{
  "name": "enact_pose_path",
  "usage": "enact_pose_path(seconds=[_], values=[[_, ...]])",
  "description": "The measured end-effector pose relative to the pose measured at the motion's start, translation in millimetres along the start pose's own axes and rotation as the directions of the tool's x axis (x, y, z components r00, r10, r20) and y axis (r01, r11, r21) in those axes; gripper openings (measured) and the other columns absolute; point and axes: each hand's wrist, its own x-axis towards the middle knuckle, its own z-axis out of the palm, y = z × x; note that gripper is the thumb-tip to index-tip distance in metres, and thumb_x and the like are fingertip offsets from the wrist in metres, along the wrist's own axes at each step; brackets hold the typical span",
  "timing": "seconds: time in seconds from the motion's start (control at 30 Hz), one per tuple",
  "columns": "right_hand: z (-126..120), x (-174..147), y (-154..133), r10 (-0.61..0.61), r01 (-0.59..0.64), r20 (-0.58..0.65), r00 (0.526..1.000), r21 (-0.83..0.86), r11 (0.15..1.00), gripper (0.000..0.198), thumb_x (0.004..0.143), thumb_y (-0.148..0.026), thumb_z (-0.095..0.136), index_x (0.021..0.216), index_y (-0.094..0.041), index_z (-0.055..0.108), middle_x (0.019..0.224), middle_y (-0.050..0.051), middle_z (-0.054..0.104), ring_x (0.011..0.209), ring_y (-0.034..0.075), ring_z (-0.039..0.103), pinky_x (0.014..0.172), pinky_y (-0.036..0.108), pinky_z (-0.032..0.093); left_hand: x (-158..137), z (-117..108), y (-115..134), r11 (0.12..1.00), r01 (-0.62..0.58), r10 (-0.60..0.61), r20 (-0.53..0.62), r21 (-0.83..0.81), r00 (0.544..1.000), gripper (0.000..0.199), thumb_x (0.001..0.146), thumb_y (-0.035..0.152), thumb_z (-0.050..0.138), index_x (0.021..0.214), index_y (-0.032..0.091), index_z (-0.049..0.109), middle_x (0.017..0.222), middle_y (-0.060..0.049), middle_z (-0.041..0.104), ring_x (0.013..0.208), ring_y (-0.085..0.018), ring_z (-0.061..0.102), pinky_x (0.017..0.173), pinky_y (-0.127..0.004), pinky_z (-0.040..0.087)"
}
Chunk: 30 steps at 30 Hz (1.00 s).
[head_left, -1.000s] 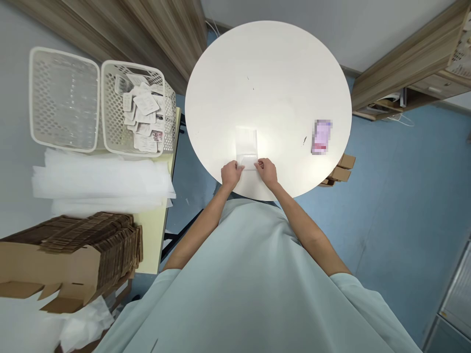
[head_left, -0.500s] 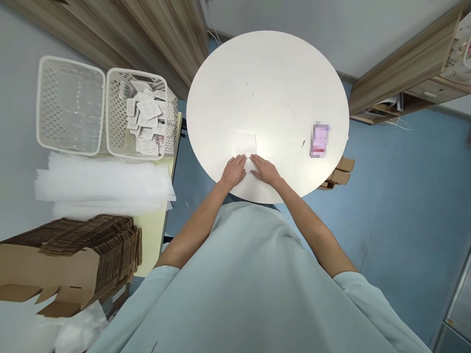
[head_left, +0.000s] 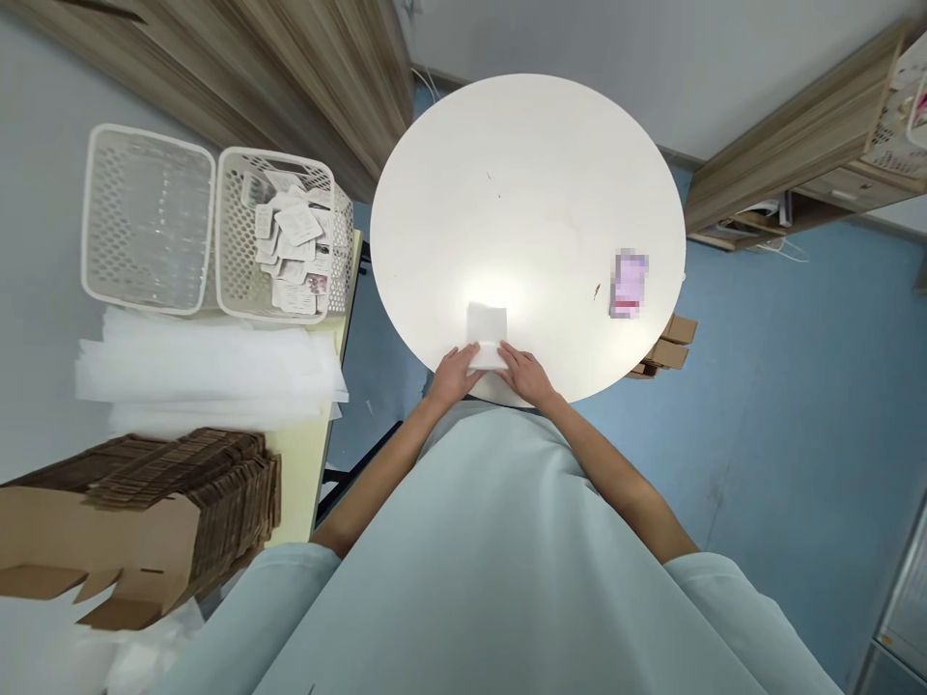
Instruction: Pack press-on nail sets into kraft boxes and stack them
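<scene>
Sheet (head_left: 488, 324) on worktop (head_left: 536, 135), by near edge; left hand (head_left: 453, 375) and right hand (head_left: 527, 375), both nearly closed, pinch its near corners. I judge it light, soft, easily creased; I'd hold side edges, lightly.

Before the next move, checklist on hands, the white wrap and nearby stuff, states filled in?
1. Left hand on the white wrap: ok, at the near end's left side.
2. Right hand on the wrap: ok, at the near end's right side.
3. Wrap on the round table: ok, near the edge by the person.
4. Anything inside the wrap: cannot tell.
5. Pixelated pinkish item apart from the hands: ok, off to the right on the same table.
6. White packets within the perforated basket: ok, piled inside.
</scene>
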Motion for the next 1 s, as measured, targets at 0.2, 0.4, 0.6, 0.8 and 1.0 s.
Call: enact_pose_path(seconds=[0.2,0.4,0.6,0.8,1.0], values=[[-23.0,36.8,-8.1,0.260,-0.256,-0.045,0.965,0.074,0.964,0.034,0.116,-0.038,0.046,0.134,-0.017,0.067,0.131,0.015,0.072,0.112,0.029,0.072,0.100,0.041,0.055,34.9,-25.6,9.0,0.943,0.331,-0.331,-0.003,-0.018,0.943,0.041,0.102,0.058,0.062,0.106,0.022,0.080,0.100,-0.012,0.082,0.098,-0.033,0.074,0.085,-0.038,0.053],[-33.2,64.2,-8.4,0.455,-0.446,0.002,0.890,0.199,0.872,0.023,0.111,-0.033,0.058,0.126,-0.018,0.068,0.123,0.011,0.071,0.099,0.023,0.072,0.084,0.034,0.057,54.9,-31.2,26.9,0.879,0.476,-0.476,-0.060,-0.020,0.877,0.035,0.103,0.053,0.063,0.084,0.023,0.065,0.090,-0.008,0.074,0.085,-0.026,0.067,0.068,-0.034,0.040],[-42.4,86.3,-12.6,0.358,-0.359,-0.065,0.932,-0.006,0.933,0.052,0.100,-0.018,0.063,0.151,-0.015,0.054,0.152,0.020,0.058,0.135,0.033,0.060,0.113,0.048,0.049,64.8,-36.4,33.8,0.854,0.520,-0.520,-0.003,0.003,0.854,0.031,0.104,0.050,0.064,0.087,0.024,0.059,0.098,-0.009,0.071,0.093,-0.027,0.067,0.072,-0.035,0.042],[-47.2,114.2,-14.9,0.173,-0.171,0.021,0.985,-0.054,0.984,0.061,0.099,-0.015,0.057,0.159,-0.013,0.047,0.162,0.021,0.051,0.149,0.035,0.045,0.123,0.053,0.040,61.1,-34.1,34.6,0.888,0.458,-0.457,-0.021,0.035,0.889,0.020,0.109,0.041,0.056,0.105,0.022,0.062,0.117,-0.013,0.069,0.109,-0.030,0.067,0.087,-0.037,0.048],[-41.5,107.8,-18.8,0.315,-0.315,-0.003,0.949,-0.062,0.947,0.025,0.103,-0.020,0.058,0.125,-0.017,0.070,0.131,0.020,0.069,0.127,0.036,0.059,0.110,0.053,0.049,55.7,-30.7,26.1,0.920,0.389,-0.391,-0.086,-0.041,0.916,0.020,0.105,0.040,0.065,0.114,0.022,0.064,0.124,-0.015,0.066,0.117,-0.034,0.065,0.096,-0.043,0.053]])
